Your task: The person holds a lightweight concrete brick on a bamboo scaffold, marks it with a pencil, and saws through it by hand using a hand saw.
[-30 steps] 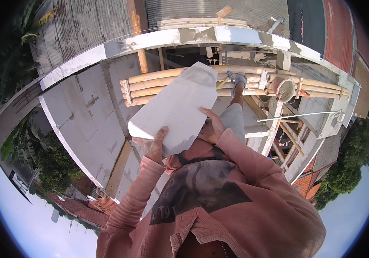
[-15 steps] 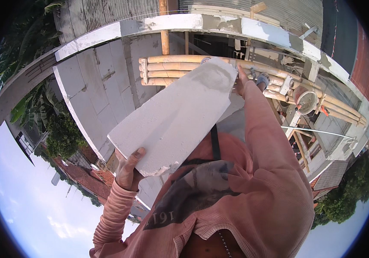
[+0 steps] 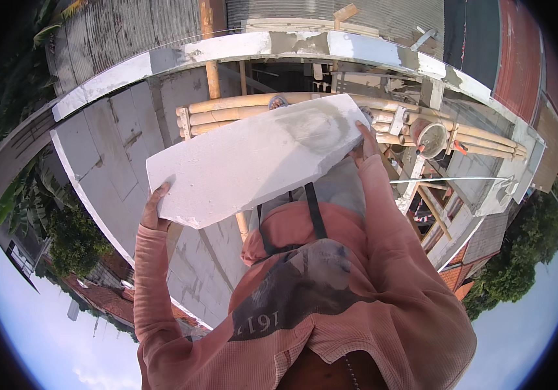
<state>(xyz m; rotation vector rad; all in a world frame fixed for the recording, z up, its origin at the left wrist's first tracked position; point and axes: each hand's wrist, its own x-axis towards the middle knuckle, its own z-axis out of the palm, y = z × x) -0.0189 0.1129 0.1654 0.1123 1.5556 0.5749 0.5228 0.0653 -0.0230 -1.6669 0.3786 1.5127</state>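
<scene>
The left hand (image 3: 153,209) and right hand (image 3: 364,146) clasp opposite ends of a white block (image 3: 240,162), holding it slantwise before the person's torso (image 3: 318,270). Beyond, to the right, a bucket (image 3: 416,130) of grey mix (image 3: 433,139) stands at bamboo poles (image 3: 227,115); farther off runs a patchy white ledge (image 3: 357,46).

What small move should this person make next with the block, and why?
Perhaps draw the pale block slightly closer in: the left hand and right hand hold it near opposite ends, and it hides part of the bamboo poles underfoot, so the footing might show better.
</scene>
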